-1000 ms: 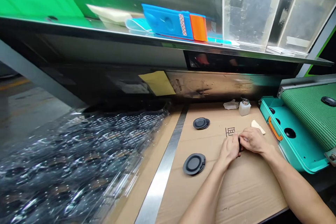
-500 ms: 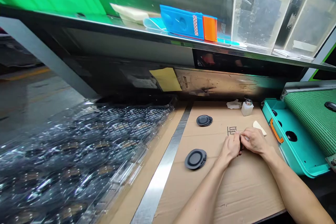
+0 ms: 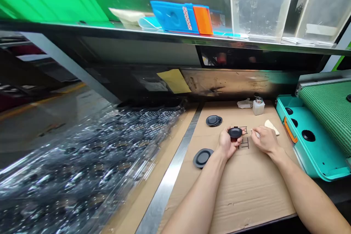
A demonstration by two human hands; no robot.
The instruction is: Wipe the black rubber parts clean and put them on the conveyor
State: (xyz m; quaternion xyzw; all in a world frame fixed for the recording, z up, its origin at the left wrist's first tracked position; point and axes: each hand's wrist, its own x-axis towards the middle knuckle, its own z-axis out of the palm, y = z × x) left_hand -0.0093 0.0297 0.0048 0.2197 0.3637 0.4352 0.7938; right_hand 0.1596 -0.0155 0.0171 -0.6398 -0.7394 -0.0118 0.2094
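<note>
My left hand [image 3: 226, 142] holds a small round black plastic part [image 3: 235, 132], its shallow dished face turned up, over the cardboard. To the right of it, my right hand [image 3: 264, 139] is closed in a pinch. A small whitish bit shows at its fingertips, too small to name. Left of my hands, black round disc parts [image 3: 213, 120] lie in a small overlapping stack. Nearer to me, more black discs [image 3: 203, 157] lie partly behind my left forearm. A cream-coloured wedge-shaped pad [image 3: 271, 127] rests just beyond my right hand.
A white bottle with a metal top [image 3: 258, 106] stands at the back beside a crumpled clear wrapper [image 3: 245, 103]. On the right, a teal bin [image 3: 326, 157] holds several black parts by a green conveyor belt [image 3: 329, 102]. Clear plastic trays [image 3: 90, 168] fill the left.
My hands have moved apart. The left has shifted left with the black part, which now shows its flat face. The camera view has turned slightly.
</note>
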